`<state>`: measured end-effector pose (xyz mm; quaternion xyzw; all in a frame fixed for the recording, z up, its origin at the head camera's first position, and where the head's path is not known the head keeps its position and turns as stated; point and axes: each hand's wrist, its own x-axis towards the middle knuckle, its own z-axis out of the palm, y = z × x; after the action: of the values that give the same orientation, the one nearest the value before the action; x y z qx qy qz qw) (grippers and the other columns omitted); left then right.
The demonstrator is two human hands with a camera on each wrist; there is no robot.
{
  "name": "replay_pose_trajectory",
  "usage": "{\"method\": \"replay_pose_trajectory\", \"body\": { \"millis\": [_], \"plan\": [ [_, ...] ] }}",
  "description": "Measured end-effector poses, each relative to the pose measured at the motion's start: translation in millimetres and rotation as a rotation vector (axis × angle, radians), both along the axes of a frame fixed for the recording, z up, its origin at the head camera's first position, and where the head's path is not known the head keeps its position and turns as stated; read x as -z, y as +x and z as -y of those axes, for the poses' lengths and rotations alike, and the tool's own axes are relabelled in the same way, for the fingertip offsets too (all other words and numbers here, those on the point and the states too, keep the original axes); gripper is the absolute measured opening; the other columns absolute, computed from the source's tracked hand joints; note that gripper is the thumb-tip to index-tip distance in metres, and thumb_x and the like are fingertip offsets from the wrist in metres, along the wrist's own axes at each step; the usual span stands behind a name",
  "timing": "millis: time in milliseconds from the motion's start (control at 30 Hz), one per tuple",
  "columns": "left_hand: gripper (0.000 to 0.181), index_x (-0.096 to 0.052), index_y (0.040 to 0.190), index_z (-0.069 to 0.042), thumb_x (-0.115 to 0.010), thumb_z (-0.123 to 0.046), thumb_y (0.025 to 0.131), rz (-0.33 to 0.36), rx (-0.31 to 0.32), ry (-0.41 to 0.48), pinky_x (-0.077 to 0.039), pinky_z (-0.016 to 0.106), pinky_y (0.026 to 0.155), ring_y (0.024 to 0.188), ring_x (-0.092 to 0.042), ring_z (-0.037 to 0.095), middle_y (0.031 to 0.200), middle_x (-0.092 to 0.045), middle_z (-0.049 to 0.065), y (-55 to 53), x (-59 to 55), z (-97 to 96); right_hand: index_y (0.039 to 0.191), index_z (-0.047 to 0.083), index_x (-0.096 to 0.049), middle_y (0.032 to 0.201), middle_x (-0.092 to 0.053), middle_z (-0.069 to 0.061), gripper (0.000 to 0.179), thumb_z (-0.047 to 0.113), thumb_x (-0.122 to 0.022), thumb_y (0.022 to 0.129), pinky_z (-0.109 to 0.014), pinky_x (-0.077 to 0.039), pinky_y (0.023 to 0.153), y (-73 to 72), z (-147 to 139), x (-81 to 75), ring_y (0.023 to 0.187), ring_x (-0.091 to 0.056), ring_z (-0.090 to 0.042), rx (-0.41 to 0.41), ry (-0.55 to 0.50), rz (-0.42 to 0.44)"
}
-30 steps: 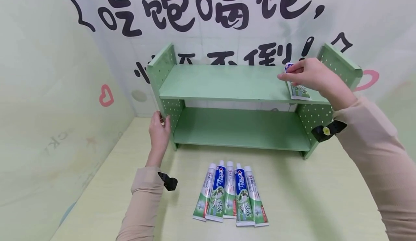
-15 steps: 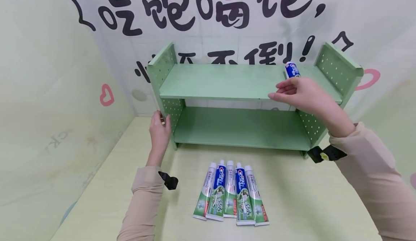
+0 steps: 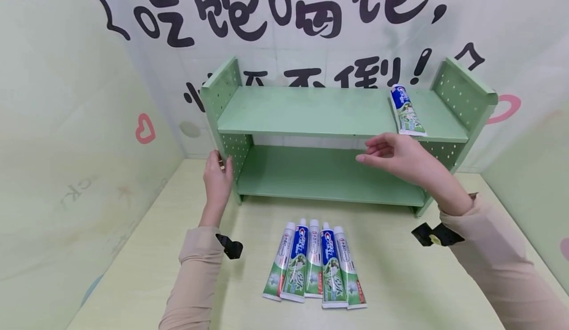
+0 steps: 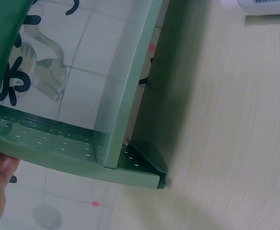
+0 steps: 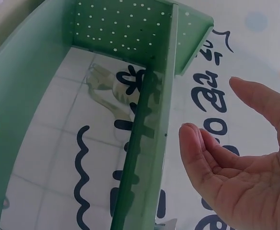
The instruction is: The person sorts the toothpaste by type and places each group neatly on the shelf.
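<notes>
A green two-tier shelf rack [image 3: 302, 115] with perforated side panels stands on the table. My left hand [image 3: 218, 182] grips the edge of its left side panel; the left wrist view shows the fingertips [image 4: 6, 166] against the panel. On the upper tier, toward the right, lies a blue, white and green toothpaste tube [image 3: 406, 111], cap to the back. Just below and in front of it hovers my right hand [image 3: 397, 161], fingers loosely bent, thumb apart, holding nothing. Several toothpaste tubes [image 3: 314, 261] lie fanned on the table before the rack, caps toward it.
The pale wood-look table [image 3: 400, 280] runs up to the walls. A white wall covering [image 3: 275, 19] with large black characters rises behind the rack. The lower tier [image 3: 329, 174] bears no tubes. In the right wrist view, a perforated panel [image 5: 121, 24] stands beyond the hand.
My right hand has let go of the toothpaste tube on the upper tier and moved down and toward me. The tube stays lying there. My left hand keeps its place on the panel.
</notes>
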<state>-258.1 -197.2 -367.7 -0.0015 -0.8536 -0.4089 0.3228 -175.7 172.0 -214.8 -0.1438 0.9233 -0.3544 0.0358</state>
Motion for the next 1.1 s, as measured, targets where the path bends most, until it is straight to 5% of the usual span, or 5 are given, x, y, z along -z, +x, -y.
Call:
{"method": "replay_pose_trajectory", "body": {
  "millis": [467, 1100],
  "plan": [
    [0.026, -0.047, 0.108, 0.007, -0.050, -0.014, 0.093, 0.006, -0.005, 0.005, -0.058, 0.040, 0.078, 0.096, -0.059, 0.035, 0.103, -0.054, 0.023, -0.3, 0.1, -0.1, 0.119, -0.007, -0.051, 0.110, -0.060, -0.020, 0.053, 0.032, -0.062, 0.086, -0.038, -0.053, 0.090, 4.8, 5.3, 38.3, 0.100, -0.060, -0.028, -0.025, -0.046, 0.029],
    [0.027, -0.046, 0.109, 0.007, -0.050, -0.014, 0.093, 0.005, -0.006, 0.000, -0.058, 0.040, 0.078, 0.096, -0.059, 0.035, 0.102, -0.055, 0.024, -0.2, 0.2, -0.2, 0.120, -0.010, -0.049, 0.109, -0.060, -0.021, 0.057, 0.032, -0.063, 0.085, -0.034, -0.055, 0.083, 5.4, 8.9, 114.0, 0.097, -0.058, -0.025, -0.018, -0.112, 0.211]
  ]
}}
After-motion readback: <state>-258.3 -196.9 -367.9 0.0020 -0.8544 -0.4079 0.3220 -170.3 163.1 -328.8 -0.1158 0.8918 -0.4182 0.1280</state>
